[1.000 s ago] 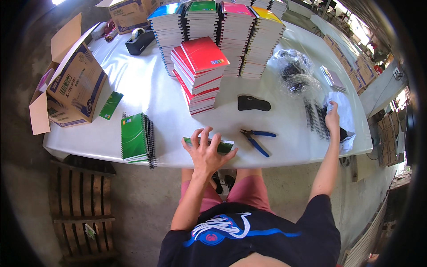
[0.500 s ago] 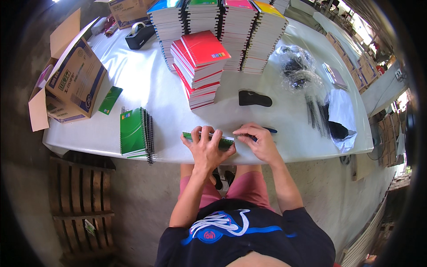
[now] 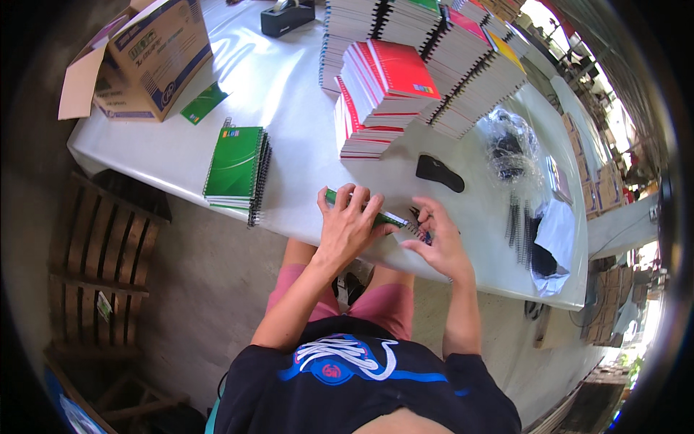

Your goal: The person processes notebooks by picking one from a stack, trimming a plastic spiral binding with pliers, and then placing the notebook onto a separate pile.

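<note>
One green notebook [image 3: 361, 208] lies flat at the near edge of the white table [image 3: 289, 79], directly in front of the person. The left hand [image 3: 348, 226] rests on top of it, fingers spread and pressed down on the cover. The right hand [image 3: 439, 244] is just beside it at the notebook's spiral end; its fingers are curled at the wire binding, but whether they pinch anything cannot be determined. One stack of green spiral notebooks [image 3: 236, 170] sits near the table edge to the left, well apart from the hands. One stack of red notebooks [image 3: 379, 94] stands behind the hands, with several taller mixed stacks [image 3: 463, 65] behind it. Also present: one black flat object [image 3: 439, 172], one cardboard box [image 3: 148, 54], one tape dispenser [image 3: 287, 16], one clear plastic bag [image 3: 510, 148].
</note>
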Demonstrator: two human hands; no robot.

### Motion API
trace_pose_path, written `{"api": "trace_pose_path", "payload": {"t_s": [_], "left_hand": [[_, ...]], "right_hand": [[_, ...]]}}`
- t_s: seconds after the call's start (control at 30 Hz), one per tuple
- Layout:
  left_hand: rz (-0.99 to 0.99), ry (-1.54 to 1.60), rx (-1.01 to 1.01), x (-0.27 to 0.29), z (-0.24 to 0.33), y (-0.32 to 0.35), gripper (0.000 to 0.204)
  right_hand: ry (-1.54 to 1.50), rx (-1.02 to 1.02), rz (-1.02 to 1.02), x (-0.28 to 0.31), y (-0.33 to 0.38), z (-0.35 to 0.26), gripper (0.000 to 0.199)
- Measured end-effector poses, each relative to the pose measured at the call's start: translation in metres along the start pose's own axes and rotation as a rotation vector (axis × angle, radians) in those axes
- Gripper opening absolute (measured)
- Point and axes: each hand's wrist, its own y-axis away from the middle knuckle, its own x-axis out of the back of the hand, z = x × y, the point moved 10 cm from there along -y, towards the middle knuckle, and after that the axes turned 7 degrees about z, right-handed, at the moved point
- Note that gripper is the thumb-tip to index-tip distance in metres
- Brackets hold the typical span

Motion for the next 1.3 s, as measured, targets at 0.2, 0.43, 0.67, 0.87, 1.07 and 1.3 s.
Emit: {"api": "trace_pose_path", "payload": {"t_s": [0.2,0.43,0.67,0.87,1.07,1.3], "left_hand": [[-0.003,0.039,-0.018,-0.004,0.000,0.003,0.051],[-0.023,0.159,-0.032,-0.002,-0.002,-0.002,0.049],[-0.051,0.211,-0.055,0.002,0.000,-0.004,0.048],[-0.020,0.221,-0.069,0.003,0.002,-0.006,0.054],[-0.012,0.220,-0.043,0.004,-0.004,-0.003,0.053],[0.039,0.313,-0.062,0.003,-0.007,-0.007,0.054]], "right_hand": [[-0.180,-0.104,-0.071,-0.008,0.000,0.017,0.046],[-0.341,-0.500,-0.370,-0.020,-0.018,0.041,0.042],[0.755,0.017,0.015,0.033,-0.073,0.107,0.051],[-0.314,-0.214,0.146,0.046,-0.066,0.145,0.043],[-0.676,0.094,-0.340,-0.032,-0.015,0.004,0.027],[-0.639,0.133,-0.377,-0.031,-0.019,0.019,0.024]]}}
